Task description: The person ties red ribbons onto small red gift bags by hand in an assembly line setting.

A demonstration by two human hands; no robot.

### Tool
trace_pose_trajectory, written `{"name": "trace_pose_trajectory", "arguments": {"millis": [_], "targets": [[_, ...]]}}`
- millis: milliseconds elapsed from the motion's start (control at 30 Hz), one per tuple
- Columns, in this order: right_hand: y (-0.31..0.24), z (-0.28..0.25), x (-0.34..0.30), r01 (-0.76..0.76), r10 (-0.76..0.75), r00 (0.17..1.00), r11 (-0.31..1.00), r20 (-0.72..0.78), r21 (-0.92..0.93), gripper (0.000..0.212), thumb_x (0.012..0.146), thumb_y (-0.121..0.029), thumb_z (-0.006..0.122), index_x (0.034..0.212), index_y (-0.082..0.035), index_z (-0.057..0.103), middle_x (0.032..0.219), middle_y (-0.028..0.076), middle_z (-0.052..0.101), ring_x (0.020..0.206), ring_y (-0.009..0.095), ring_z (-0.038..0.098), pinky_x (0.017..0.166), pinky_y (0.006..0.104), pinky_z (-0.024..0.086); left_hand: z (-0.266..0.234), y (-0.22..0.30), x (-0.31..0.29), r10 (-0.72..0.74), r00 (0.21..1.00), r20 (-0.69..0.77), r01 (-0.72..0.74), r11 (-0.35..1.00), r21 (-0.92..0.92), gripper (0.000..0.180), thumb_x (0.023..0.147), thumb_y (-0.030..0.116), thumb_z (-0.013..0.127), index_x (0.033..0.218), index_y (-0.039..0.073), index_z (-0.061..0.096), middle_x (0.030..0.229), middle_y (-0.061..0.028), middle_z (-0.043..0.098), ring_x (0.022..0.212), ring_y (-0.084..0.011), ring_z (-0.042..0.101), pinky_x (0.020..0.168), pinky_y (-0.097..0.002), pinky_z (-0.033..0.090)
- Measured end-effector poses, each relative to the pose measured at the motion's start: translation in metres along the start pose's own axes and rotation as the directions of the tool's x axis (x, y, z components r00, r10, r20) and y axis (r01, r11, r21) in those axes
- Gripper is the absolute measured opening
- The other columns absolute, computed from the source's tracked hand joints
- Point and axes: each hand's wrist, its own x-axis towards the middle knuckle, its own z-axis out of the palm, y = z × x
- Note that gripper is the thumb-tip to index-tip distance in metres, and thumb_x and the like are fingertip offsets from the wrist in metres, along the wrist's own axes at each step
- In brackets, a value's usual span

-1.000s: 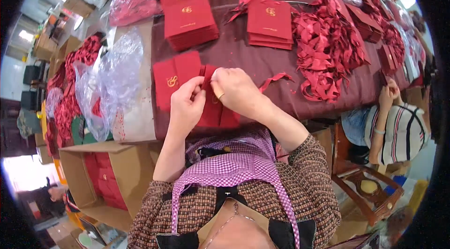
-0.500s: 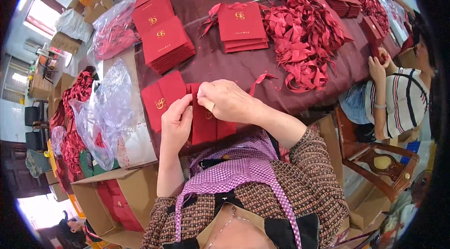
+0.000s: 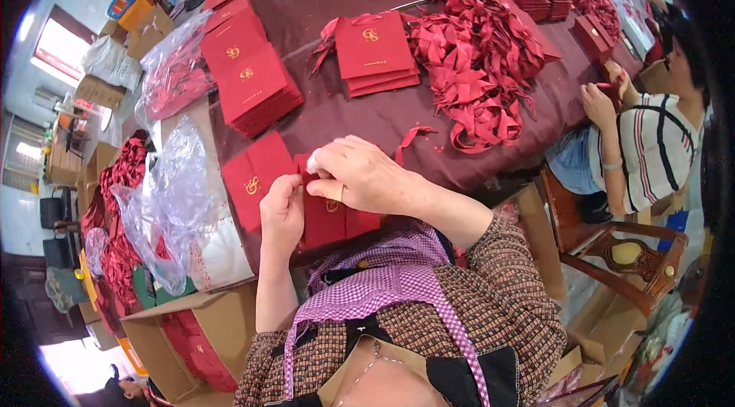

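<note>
Near the table's front edge lies a red paper bag (image 3: pixel 325 227) with a gold emblem, partly covered by my hands. My left hand (image 3: pixel 282 208) pinches at the bag's upper left edge, fingers curled and thumb pressed in. Across the bag's top edge reaches my right hand (image 3: pixel 360 177), its fingers closed on the bag's rim; a beige wrap shows on one finger. Whether a ribbon is between the fingertips, I cannot tell. Left of my hands, another flat red bag (image 3: pixel 253 181) rests on the cloth. A short loose red ribbon (image 3: pixel 413 140) lies beyond my right wrist.
Stacked red bags (image 3: pixel 260 85) stand at the left, with finished-looking ribboned bags (image 3: pixel 375 47) at centre. A big heap of red ribbons (image 3: pixel 475 70) is to the right. A co-worker (image 3: pixel 643 131) sits at the right. An open carton (image 3: pixel 222 330) stands at lower left.
The table and its piles have shifted slightly left in view. My right hand's fingers have curled more at the bag's top edge. Another person's hand has appeared at the far edge.
</note>
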Motion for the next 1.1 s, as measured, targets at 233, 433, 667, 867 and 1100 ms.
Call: {"name": "trace_pose_trajectory", "arguments": {"millis": [233, 433, 667, 867, 1100], "targets": [[0.017, -0.001, 0.007, 0.112, -0.103, 0.984, 0.992, 0.143, -0.058, 0.017, 0.085, -0.017, 0.065, 0.102, -0.012, 0.063, 0.103, 0.007, 0.058, 0.103, 0.026, 0.054, 0.09, 0.0407, 0.04, 0.002, 0.019, 0.002, 0.019, 0.996, 0.082, -0.026, 0.996, 0.084, 0.009, 0.089, -0.005, 0.049, 0.097, -0.004, 0.055, 0.086, -0.0196, 0.057, 0.079, -0.034, 0.061, 0.07, -0.0366, 0.048], [0.011, -0.008, 0.007, 0.135, -0.162, 0.961, 0.982, 0.225, 0.129, 0.008, 0.085, -0.012, 0.064, 0.089, -0.011, 0.058, 0.091, 0.006, 0.055, 0.093, 0.026, 0.053, 0.085, 0.0387, 0.041, -0.002, 0.018, -0.005, -0.011, 0.995, 0.101, 0.012, 1.0, -0.006, 0.01, 0.089, -0.007, 0.049, 0.096, -0.004, 0.055, 0.083, -0.0168, 0.055, 0.075, -0.0293, 0.058, 0.07, -0.033, 0.046], [0.014, -0.002, 0.003, 0.162, -0.196, 0.962, 0.97, 0.192, 0.18, 0.013, 0.08, -0.007, 0.065, 0.089, -0.012, 0.057, 0.09, 0.005, 0.054, 0.093, 0.026, 0.053, 0.084, 0.0384, 0.041, -0.014, 0.022, -0.011, -0.063, 0.948, 0.312, 0.138, 0.965, -0.223, 0.013, 0.081, -0.013, 0.05, 0.089, -0.002, 0.05, 0.08, -0.0058, 0.048, 0.073, -0.0155, 0.048, 0.069, -0.0252, 0.042], [0.009, -0.003, 0.005, 0.194, -0.233, 0.95, 0.962, 0.207, 0.191, 0.012, 0.079, -0.007, 0.064, 0.087, -0.011, 0.057, 0.089, 0.005, 0.053, 0.091, 0.025, 0.052, 0.083, 0.038, 0.041, -0.007, 0.012, -0.02, -0.053, 0.988, 0.147, 0.083, 0.975, -0.205, 0.01, 0.084, -0.01, 0.051, 0.083, -0.001, 0.049, 0.077, -0.0019, 0.048, 0.072, -0.0099, 0.045, 0.065, -0.0222, 0.038], [0.001, -0.016, -0.005, 0.215, -0.277, 0.902, 0.953, 0.33, 0.213, 0.01, 0.08, -0.008, 0.063, 0.085, -0.012, 0.056, 0.086, 0.004, 0.052, 0.089, 0.023, 0.052, 0.082, 0.036, 0.04, -0.05, -0.036, -0.01, -0.491, 0.869, 0.055, 0.254, 0.349, -0.902, 0.016, 0.096, 0.017, 0.055, 0.09, 0.002, 0.058, 0.081, -0.0079, 0.06, 0.066, -0.0144, 0.054, 0.062, -0.027, 0.047]]}}
